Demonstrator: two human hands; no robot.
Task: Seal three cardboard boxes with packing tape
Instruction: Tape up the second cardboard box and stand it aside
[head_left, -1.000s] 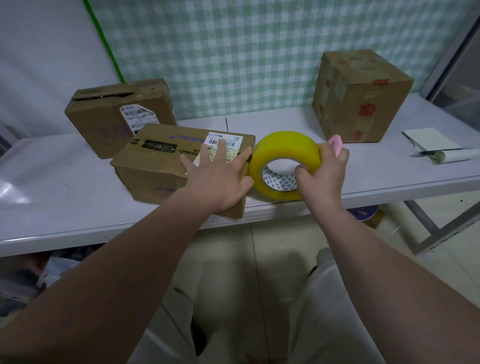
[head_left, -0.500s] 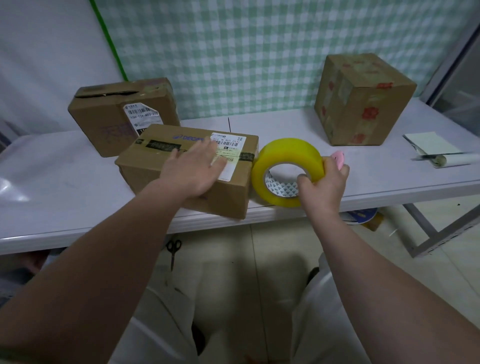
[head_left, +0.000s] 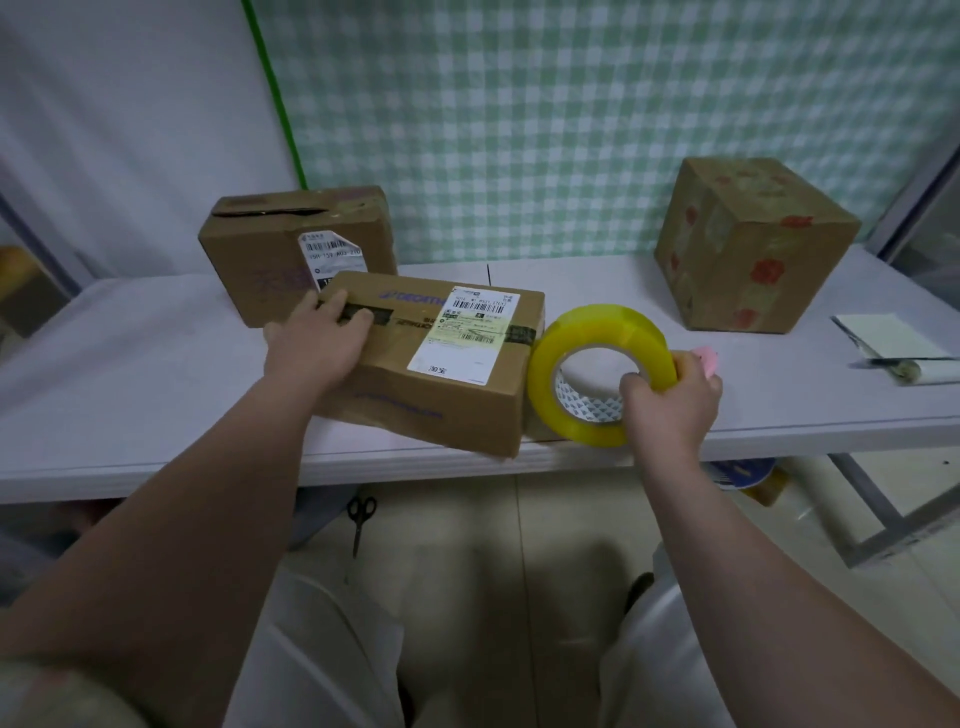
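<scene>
A flat brown box (head_left: 441, 384) with a white shipping label lies at the near edge of the white table (head_left: 130, 374). My left hand (head_left: 314, 340) rests flat on the left end of its top, fingers over the dark tape seam. My right hand (head_left: 670, 402) grips a big yellow roll of packing tape (head_left: 597, 374), which stands on edge just right of that box. A pink object (head_left: 707, 359) pokes out behind this hand. A second box (head_left: 270, 260) with a torn top stands behind the first. A cube box (head_left: 748, 244) with red prints sits far right.
A notepad (head_left: 883, 335) and a paper roll (head_left: 930, 370) lie at the table's right end. Black scissors (head_left: 359, 519) lie on the tiled floor under the table. A metal table leg (head_left: 883, 519) slants down at the right. A checked cloth hangs behind.
My left hand slid leftward along the top of the near box, from beside the label to its left end. The tape roll stayed next to the box in my right hand.
</scene>
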